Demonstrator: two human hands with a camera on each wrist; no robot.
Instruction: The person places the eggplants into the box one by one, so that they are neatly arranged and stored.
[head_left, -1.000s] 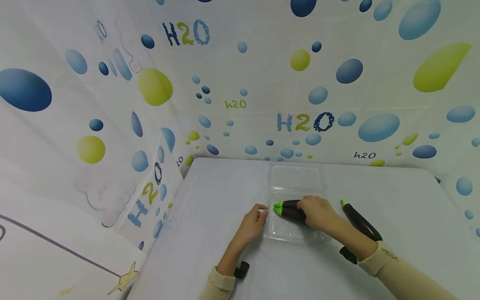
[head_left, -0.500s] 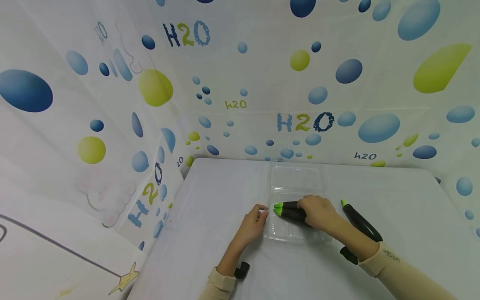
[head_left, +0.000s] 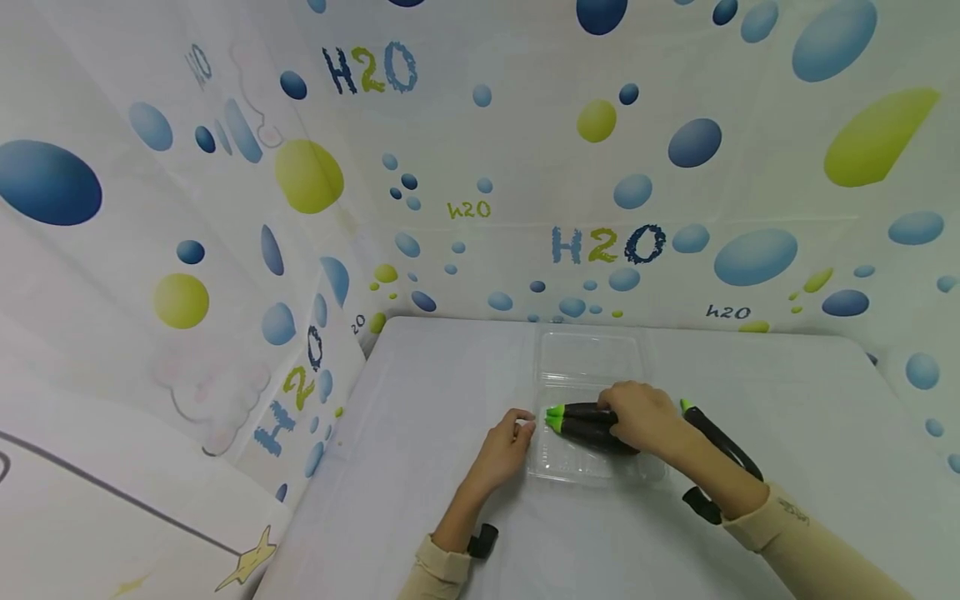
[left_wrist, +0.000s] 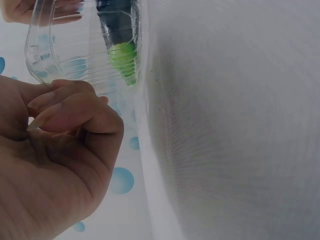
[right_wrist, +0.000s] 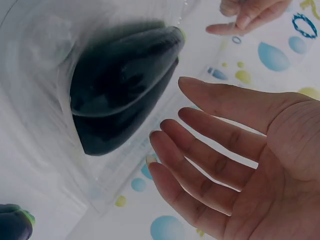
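Head view, eggplants (head_left: 592,433) (two), between hands (head_left: 506,446) (head_left: 641,417)

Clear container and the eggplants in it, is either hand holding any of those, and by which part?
The left hand pinches the clear container by its left edge. The right hand holds nothing; it is open and apart from the eggplants.

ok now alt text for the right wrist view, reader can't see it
The person's right hand, fingers slightly bent and holding nothing, is near two dark eggplants lying together in a clear plastic container. Part of another eggplant shows at lower left; the left hand is partly visible at top right.
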